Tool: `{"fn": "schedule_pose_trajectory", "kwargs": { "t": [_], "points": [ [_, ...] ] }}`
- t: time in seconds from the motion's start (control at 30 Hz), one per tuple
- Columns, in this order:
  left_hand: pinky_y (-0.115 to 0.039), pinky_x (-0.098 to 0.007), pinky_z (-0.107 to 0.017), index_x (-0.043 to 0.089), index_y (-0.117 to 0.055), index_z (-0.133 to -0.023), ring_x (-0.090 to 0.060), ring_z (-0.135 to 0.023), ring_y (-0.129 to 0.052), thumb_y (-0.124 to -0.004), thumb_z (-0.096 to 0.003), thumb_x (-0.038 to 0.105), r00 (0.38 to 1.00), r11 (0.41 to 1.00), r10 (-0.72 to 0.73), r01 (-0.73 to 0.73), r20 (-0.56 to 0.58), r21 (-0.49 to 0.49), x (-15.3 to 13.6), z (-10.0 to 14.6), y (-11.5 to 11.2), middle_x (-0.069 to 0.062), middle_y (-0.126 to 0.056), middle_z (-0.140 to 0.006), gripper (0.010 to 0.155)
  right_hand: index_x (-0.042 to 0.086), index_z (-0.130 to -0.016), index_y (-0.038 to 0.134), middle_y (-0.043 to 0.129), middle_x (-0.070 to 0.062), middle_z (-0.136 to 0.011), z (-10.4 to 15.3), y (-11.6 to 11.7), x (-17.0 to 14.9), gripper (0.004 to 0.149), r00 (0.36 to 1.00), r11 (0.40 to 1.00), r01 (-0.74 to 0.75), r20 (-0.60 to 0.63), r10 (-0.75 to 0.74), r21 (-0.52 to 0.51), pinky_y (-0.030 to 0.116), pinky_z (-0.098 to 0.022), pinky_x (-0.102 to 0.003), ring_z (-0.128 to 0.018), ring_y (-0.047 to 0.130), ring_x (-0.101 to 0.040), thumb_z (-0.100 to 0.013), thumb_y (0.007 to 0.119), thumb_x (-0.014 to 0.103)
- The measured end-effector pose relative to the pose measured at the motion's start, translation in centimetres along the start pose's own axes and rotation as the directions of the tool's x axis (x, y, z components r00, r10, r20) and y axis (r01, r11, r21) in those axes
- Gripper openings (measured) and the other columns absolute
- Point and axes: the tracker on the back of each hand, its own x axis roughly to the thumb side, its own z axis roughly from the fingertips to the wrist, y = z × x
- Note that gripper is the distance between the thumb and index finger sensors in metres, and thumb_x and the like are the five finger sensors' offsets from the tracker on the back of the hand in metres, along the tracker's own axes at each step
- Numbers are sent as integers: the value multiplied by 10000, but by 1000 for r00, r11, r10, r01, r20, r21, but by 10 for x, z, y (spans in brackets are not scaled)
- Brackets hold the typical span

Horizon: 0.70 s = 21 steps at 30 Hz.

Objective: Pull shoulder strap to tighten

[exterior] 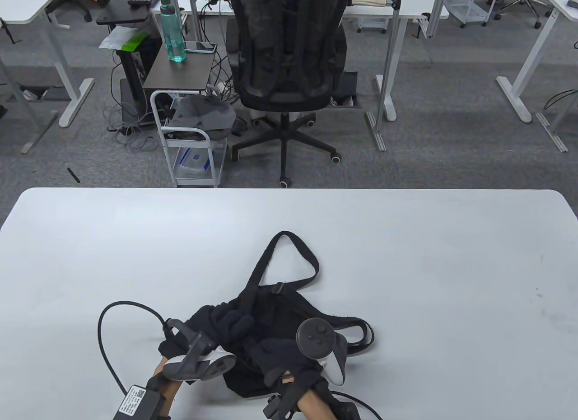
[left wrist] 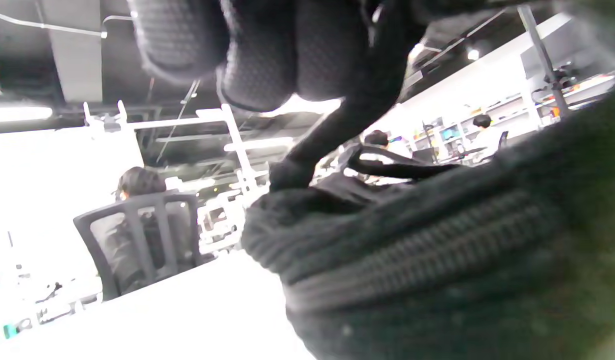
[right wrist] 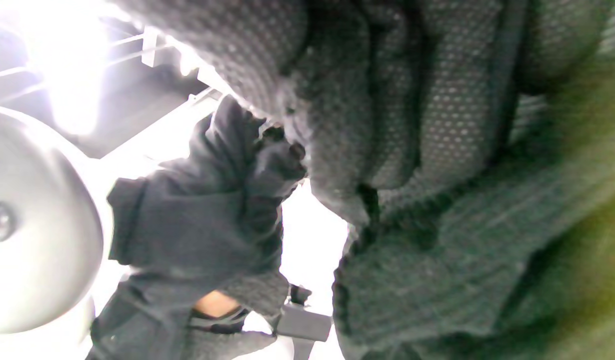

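A black fabric bag (exterior: pixel 293 307) lies near the front middle of the white table (exterior: pixel 429 257). Its black shoulder strap (exterior: pixel 262 268) runs away from me in a loop that lies flat on the table. My left hand (exterior: pixel 230 320) is on the bag's left top and grips the strap where it leaves the bag. In the left wrist view the curled fingers (left wrist: pixel 267 60) hold the strap (left wrist: pixel 332 125) above the bag (left wrist: pixel 437 260). My right hand (exterior: pixel 282 354) lies on the bag's near side. Its fingers (right wrist: pixel 387 100) curl into the fabric (right wrist: pixel 462 260).
A black cable (exterior: pixel 106 343) from my left glove loops over the table at the left. A second strap loop (exterior: pixel 361 334) lies at the bag's right. Beyond the far edge stand an office chair (exterior: pixel 289 54) and a white cart (exterior: pixel 189 140).
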Motion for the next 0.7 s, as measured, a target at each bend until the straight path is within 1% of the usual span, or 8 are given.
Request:
{"fn": "schedule_pose_trajectory", "kwargs": {
  "t": [0.07, 0.13, 0.17, 0.23, 0.3, 0.4, 0.57, 0.7],
  "points": [
    [-798, -332, -564, 412, -608, -934, -144, -796, -878, -530, -297, 460, 1000, 1000, -20, 20, 8, 14, 4, 0, 3, 136, -887, -762, 644, 34, -630, 963, 1032, -207, -620, 0, -1, -1, 356, 1000, 1000, 2, -6, -2, 20, 772, -475, -591, -496, 1028, -411, -442, 818, 300],
    [-808, -317, -558, 375, -607, -938, -139, -789, -887, -543, -311, 451, 997, 997, -75, 74, 16, 33, 10, 0, 7, 135, -889, -762, 635, 50, -644, 957, 1022, -215, -644, 1, -3, -2, 366, 1000, 1000, 15, 0, -15, -9, 766, -478, -594, -512, 1021, -419, -446, 821, 326],
    [-810, -315, -557, 368, -604, -940, -139, -784, -892, -546, -313, 451, 996, 995, -87, 85, 27, 45, 13, 1, 11, 136, -890, -761, 634, 32, -678, 943, 1005, -231, -670, 1, -3, -2, 414, 1000, 1000, 14, 5, -14, -20, 753, -485, -605, -534, 1005, -437, -450, 816, 354],
    [-813, -314, -551, 360, -611, -940, -141, -773, -901, -552, -314, 455, 997, 996, -48, 43, 53, 82, 19, 1, 18, 132, -898, -752, 636, 36, -696, 932, 994, -230, -686, 0, -2, -2, 461, 1000, 999, 2, 18, -1, -32, 748, -491, -606, -550, 999, -435, -454, 807, 408],
    [-811, -320, -550, 355, -618, -939, -150, -768, -903, -561, -312, 454, 997, 994, -15, 7, 74, 110, 27, 2, 25, 123, -903, -747, 636, 46, -671, 943, 1008, -219, -663, 0, 0, 0, 432, 1000, 999, -12, 27, 13, -39, 754, -487, -603, -528, 1010, -426, -454, 806, 394],
    [-814, -313, -549, 362, -613, -938, -141, -767, -904, -550, -312, 457, 993, 992, -61, 49, 97, 116, 31, 3, 25, 132, -901, -746, 636, 57, -600, 974, 1042, -208, -597, 2, 0, 1, 356, 999, 997, -12, 51, 16, -77, 777, -465, -593, -469, 1035, -410, -445, 813, 334],
    [-798, -337, -558, 471, -578, -927, -150, -772, -893, -514, -295, 449, 997, 998, 27, -31, 74, 60, 18, 0, 14, 133, -894, -733, 636, 31, -595, 965, 1045, -197, -567, -1, 4, 4, 361, 999, 1000, -16, 34, 16, -12, 792, -453, -580, -437, 1043, -389, -452, 777, 303],
    [-796, -333, -562, 493, -572, -923, -143, -781, -883, -509, -291, 456, 1000, 1000, -14, 14, 8, 18, 3, 2, 6, 140, -884, -733, 637, 29, -587, 970, 1050, -192, -554, 0, 3, 2, 360, 999, 999, -29, 20, 29, 33, 797, -447, -575, -424, 1047, -382, -452, 779, 303]
  ]
}}
